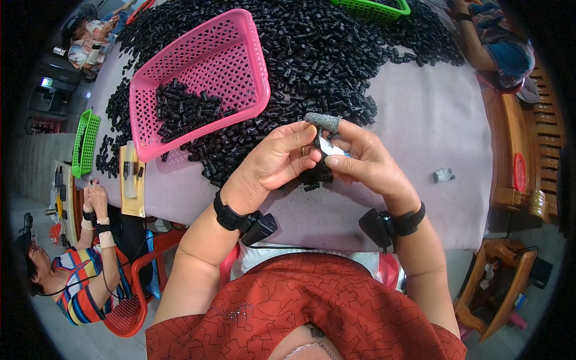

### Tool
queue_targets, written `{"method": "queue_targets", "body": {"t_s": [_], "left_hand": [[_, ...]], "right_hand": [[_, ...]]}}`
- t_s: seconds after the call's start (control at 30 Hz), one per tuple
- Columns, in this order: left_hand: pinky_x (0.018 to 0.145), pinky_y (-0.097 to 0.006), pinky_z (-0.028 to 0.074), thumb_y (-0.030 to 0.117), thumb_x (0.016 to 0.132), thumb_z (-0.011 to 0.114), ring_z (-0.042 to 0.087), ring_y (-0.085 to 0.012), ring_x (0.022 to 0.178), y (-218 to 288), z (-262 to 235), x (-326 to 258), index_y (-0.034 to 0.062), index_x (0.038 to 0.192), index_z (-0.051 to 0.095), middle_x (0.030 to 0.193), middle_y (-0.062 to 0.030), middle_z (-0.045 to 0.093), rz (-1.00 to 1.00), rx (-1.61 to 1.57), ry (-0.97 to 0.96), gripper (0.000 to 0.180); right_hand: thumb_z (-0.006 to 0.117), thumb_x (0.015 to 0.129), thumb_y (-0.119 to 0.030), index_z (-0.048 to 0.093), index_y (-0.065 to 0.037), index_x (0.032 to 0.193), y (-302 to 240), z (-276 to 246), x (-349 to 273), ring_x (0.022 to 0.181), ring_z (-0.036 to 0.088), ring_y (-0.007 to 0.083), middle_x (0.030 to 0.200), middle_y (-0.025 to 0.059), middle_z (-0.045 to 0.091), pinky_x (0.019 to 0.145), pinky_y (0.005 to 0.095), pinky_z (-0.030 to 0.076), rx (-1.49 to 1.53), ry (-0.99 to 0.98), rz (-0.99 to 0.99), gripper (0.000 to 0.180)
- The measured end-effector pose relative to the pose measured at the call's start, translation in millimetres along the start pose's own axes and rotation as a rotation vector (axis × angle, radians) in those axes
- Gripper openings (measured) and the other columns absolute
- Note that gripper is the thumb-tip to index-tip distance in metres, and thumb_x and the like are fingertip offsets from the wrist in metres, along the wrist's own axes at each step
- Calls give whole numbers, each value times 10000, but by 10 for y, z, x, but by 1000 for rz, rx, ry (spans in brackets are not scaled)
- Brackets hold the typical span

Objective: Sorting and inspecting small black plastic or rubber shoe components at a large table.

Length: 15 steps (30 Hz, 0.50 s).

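My left hand (279,153) and my right hand (366,159) meet over the near edge of the black pile. Its thumb and fingers closed, the left one pinches a small black plastic part, mostly hidden by the fingers. A grey textured finger cot (324,122) covers the tip of my right index finger. Between the right thumb and fingers sits a small white, shiny piece (328,147), pressed close to the black part; I cannot make out its kind. Many more small black plastic parts (312,66) lie heaped beyond my hands.
A pink perforated basket (261,90) stands tilted on the heap, partly filled with black parts. Green baskets (87,144) stand at the left and far edges. A grey cot-like piece (444,175) lies on the cloth-covered table (420,120). Other people sit around the table.
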<state>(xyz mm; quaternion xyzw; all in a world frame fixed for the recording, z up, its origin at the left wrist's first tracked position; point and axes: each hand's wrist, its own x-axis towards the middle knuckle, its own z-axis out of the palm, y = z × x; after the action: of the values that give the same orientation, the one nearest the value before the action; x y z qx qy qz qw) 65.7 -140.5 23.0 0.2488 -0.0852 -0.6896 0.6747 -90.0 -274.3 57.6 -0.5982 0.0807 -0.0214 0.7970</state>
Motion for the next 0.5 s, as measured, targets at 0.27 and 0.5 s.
{"method": "queue_targets", "body": {"t_s": [0.27,0.5], "left_hand": [[611,-198,566,134,930,589,629,-118,721,-26,-62,20,11,1090,588,935,-71,637,23,-12,17,201],[623,-193,549,151,924,605,613,-111,731,-26,-79,11,-1,1061,599,879,-59,631,7,-20,-4,205]], "right_hand": [[640,880,-146,443,-40,1310,-7,1,-9,641,474,39,760,-31,533,530,189,392,13,-31,1,485],[634,884,-128,440,-36,1316,-12,7,-11,643,477,37,770,-28,545,523,185,389,17,-37,6,483]]}}
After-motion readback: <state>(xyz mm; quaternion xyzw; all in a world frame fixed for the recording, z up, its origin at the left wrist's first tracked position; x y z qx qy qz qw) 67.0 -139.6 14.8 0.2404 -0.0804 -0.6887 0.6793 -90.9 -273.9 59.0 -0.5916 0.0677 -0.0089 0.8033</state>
